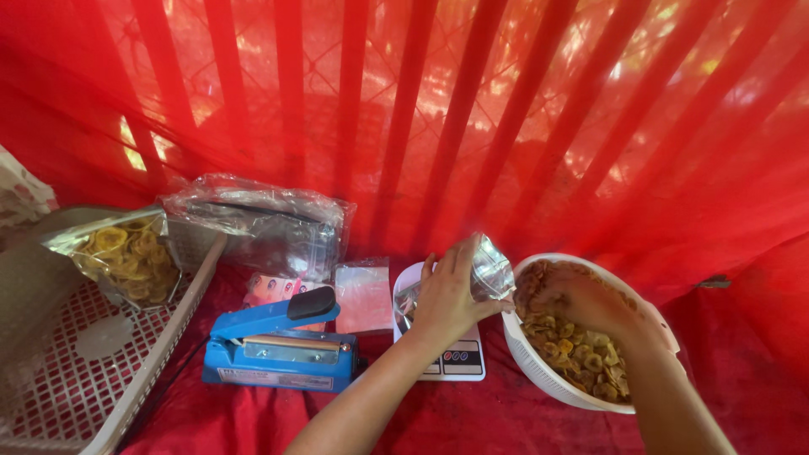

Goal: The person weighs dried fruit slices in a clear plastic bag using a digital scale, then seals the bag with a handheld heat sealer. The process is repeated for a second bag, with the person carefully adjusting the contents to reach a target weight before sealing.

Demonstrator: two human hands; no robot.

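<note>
Left hand: grasping clear bag, tilted over scale.
Right hand: in bowl, cupped over chips; grip unclear.
Risk: chips may spill past the narrow bag mouth.

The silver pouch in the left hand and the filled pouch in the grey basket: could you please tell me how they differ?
The silver pouch is held up by the left hand over the white scale, tilted towards the white bowl; the filled pouch lies in the grey basket. The filled pouch shows yellow chips through its clear front; what the held one contains cannot be told. Both are shiny.
</note>
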